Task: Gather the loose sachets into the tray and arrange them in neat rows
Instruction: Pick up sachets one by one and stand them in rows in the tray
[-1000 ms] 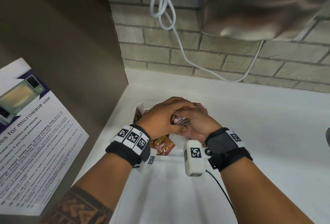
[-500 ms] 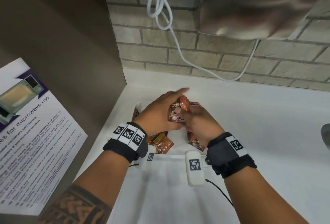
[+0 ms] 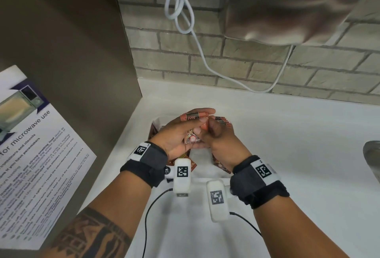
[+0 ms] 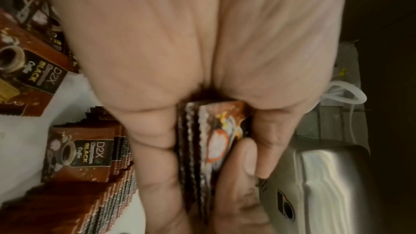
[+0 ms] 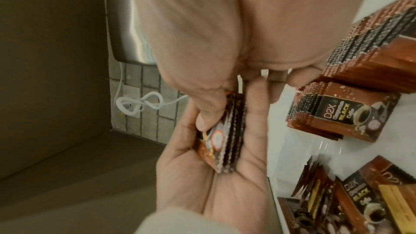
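A stack of brown D2X coffee sachets (image 3: pixel 194 116) stands on edge between both hands above the white tray (image 3: pixel 199 179). My left hand (image 3: pixel 202 118) grips the stack (image 4: pixel 202 140) between thumb and fingers. My right hand (image 3: pixel 214 131) pinches its near end (image 5: pixel 227 140), thumb on the front sachet. In the tray a packed row of sachets (image 3: pixel 223 121) (image 5: pixel 337 113) (image 4: pixel 78 154) lies at the back right. Loose sachets (image 3: pixel 186 164) (image 5: pixel 360 200) lie under my wrists, partly hidden.
A steel hand dryer (image 3: pixel 287 5) hangs on the brick wall above, with a looped white cable (image 3: pixel 181 7). A brown panel (image 3: pixel 72 52) with a microwave notice (image 3: pixel 30 155) walls off the left. A metal object (image 3: pixel 373 159) shows at the right edge of the white counter (image 3: pixel 298 134).
Both hands have lifted the stack out of the tray and turned it on edge. My left palm has rolled inward, and the right hand has shifted to the stack's near end.
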{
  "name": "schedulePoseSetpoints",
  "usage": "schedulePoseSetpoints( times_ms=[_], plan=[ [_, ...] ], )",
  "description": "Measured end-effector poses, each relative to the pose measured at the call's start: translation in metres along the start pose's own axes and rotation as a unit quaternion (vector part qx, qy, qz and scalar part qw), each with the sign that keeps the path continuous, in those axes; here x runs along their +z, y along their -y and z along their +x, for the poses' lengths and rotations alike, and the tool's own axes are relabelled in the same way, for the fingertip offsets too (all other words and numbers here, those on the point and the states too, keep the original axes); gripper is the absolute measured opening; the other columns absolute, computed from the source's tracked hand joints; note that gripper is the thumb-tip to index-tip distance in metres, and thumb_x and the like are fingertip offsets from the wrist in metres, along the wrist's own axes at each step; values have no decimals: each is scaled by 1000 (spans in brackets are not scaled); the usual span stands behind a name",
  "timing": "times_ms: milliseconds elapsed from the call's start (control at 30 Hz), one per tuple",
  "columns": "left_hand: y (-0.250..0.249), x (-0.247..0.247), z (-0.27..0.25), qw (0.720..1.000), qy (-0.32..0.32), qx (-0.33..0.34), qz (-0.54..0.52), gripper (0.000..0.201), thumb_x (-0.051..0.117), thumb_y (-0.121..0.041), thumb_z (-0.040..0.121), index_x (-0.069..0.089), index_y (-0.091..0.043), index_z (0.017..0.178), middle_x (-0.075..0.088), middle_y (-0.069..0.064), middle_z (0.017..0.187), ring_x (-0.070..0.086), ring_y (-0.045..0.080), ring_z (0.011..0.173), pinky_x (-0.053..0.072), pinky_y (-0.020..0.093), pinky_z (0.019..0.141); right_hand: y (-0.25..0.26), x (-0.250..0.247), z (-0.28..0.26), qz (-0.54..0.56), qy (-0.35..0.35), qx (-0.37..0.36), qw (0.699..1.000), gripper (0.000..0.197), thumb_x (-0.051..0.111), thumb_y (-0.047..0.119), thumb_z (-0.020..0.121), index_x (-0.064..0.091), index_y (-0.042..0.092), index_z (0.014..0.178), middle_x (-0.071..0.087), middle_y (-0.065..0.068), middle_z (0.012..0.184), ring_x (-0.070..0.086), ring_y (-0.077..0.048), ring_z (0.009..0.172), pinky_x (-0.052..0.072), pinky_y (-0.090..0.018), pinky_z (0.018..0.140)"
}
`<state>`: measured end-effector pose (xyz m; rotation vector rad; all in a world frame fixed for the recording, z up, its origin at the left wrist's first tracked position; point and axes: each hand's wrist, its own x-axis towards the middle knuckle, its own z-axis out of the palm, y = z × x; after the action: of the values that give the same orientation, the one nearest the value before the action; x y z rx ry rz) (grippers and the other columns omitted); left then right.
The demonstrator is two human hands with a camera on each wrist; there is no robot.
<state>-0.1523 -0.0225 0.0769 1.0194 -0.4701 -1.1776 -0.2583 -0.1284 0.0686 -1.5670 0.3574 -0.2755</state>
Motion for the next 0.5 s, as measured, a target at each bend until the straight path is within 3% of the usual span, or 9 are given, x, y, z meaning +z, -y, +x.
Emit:
schedulePoseSetpoints(
  times_ms=[67, 133, 200, 267, 367, 500],
  plan=[
    [0, 0, -1, 1000, -22, 2, 5, 41, 60, -18, 93, 62, -9, 133, 68, 16, 116, 67, 24, 100, 60, 36, 73, -2, 1, 1, -44, -15, -16, 999, 34, 65, 32, 94, 61, 13, 123, 71, -6, 116, 68, -23, 111, 56, -51, 92],
    [1, -3, -1, 999, -34, 5, 19, 38, 59, -17, 97, 62, -8, 134, 71, 11, 115, 70, 22, 98, 60, 36, 73, -5, 1, 2, -60, -24, -14, 998, 45, 72, 41, 88, 60, 22, 127, 68, -5, 121, 66, -21, 114, 57, -49, 91],
    [0, -5, -2, 998, -57, 7, 41, 32, 58, -16, 100, 62, -9, 131, 73, 9, 111, 72, 21, 96, 62, 37, 73, -2, -3, 1, -59, -41, 0, 997, 53, 76, 41, 86, 56, 24, 132, 62, -1, 122, 65, -11, 109, 60, -31, 83],
    [-1, -7, -3, 994, -75, 13, 77, 29, 65, -19, 95, 66, -14, 123, 74, 5, 105, 72, 21, 95, 62, 36, 70, 6, -9, -1, -114, -89, 0, 989, 47, 71, 41, 90, 53, 25, 130, 57, 13, 108, 64, 1, 94, 54, -14, 75],
    [0, -9, -4, 988, -67, 15, 141, 27, 73, -21, 90, 68, -18, 116, 72, 2, 102, 70, 18, 95, 60, 34, 65, 15, -19, 3, -123, -94, -28, 988, 24, 69, 31, 93, 64, 21, 115, 70, 0, 98, 69, -11, 92, 55, -24, 83],
    [5, -8, -3, 984, -48, 13, 174, 39, 76, -9, 86, 61, -5, 122, 68, 7, 96, 68, 17, 79, 58, 34, 61, 22, -24, 12, -145, -62, -25, 987, 11, 78, 13, 84, 74, 19, 92, 73, 0, 89, 69, -10, 83, 56, -26, 80]
  ],
)
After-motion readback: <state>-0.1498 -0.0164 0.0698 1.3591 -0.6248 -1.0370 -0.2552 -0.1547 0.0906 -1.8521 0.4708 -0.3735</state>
